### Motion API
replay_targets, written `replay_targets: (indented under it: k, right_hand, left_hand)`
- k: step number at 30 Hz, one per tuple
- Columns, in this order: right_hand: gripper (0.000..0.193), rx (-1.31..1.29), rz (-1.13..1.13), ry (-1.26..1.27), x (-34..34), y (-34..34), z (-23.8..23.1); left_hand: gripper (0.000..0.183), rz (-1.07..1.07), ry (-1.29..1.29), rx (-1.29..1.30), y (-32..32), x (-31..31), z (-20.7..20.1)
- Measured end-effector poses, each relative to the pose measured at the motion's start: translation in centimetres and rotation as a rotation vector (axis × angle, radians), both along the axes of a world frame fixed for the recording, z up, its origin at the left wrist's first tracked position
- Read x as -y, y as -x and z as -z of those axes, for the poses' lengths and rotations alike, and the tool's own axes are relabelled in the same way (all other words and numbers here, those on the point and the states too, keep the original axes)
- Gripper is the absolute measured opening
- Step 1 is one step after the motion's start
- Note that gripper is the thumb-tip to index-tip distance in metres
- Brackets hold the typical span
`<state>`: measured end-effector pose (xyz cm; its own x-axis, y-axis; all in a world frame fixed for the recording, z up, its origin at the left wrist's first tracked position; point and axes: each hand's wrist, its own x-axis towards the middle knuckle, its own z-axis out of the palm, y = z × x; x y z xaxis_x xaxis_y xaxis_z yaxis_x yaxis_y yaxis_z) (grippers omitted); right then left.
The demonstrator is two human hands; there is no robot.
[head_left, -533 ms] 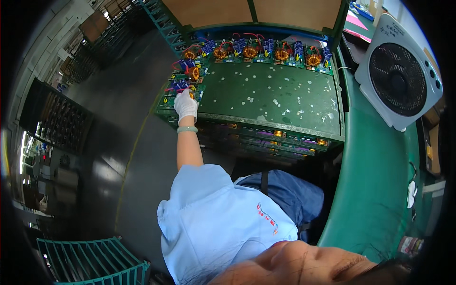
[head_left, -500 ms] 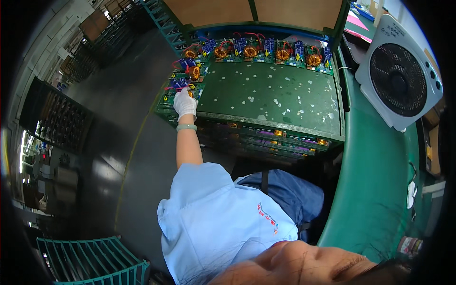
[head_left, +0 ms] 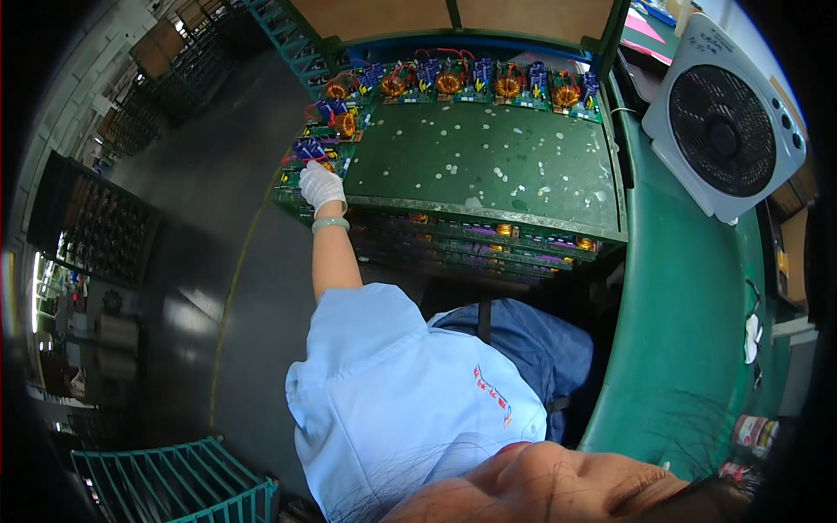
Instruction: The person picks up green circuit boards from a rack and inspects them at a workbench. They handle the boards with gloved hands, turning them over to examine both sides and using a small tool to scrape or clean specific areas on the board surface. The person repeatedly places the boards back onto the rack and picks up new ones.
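Observation:
My left hand (head_left: 322,185), in a white glove with a pale green bangle at the wrist, reaches out to the near left corner of a green rack top (head_left: 488,157). Its fingers are curled on a circuit board (head_left: 289,177) that carries blue capacitors, red wires and a copper coil. The glove covers part of that board, so the exact grip is hidden. Beyond it lies another board with a copper coil (head_left: 346,125). More such boards stand in a row along the far edge, one with a coil (head_left: 449,83). My right hand is out of sight.
Lower rack shelves (head_left: 506,246) hold several more boards. A green-topped bench (head_left: 676,296) runs along the right, with a grey box fan (head_left: 728,131) on it. A green metal rack (head_left: 179,479) stands at lower left, and a dark floor (head_left: 196,218) stretches leftward.
The whole view has shifted slightly, so the rack and boards sit a little further left. My left hand stays at the same corner board.

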<state>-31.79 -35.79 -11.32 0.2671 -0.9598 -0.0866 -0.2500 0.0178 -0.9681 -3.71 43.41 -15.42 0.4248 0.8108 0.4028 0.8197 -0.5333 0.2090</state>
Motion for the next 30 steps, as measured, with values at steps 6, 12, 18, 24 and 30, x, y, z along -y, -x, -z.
replay_targets:
  k: [6,12,18,24,30]
  right_hand:
    - [0.019,-0.050,-0.072,0.015,-0.2,-0.2,-0.1]
    - [0.022,-0.102,-0.121,0.042,-0.4,0.2,0.1]
    - [0.039,-0.039,-0.168,0.075,2.0,-1.0,3.9]
    - [0.038,-0.062,-0.248,0.028,3.6,-1.0,0.7]
    - [0.043,-0.305,0.040,0.398,9.8,7.9,4.1]
  left_hand:
    - [0.038,0.042,-0.037,0.034,2.3,0.2,0.6]
    - [0.050,-0.055,-0.098,0.173,1.9,3.1,-2.2]
    - [0.060,0.554,-0.379,0.572,-3.5,14.0,-4.5]
    - [0.032,1.637,0.660,0.731,-16.6,39.8,-3.3]
    - [0.023,2.382,0.813,-0.124,-3.5,68.4,-5.8]
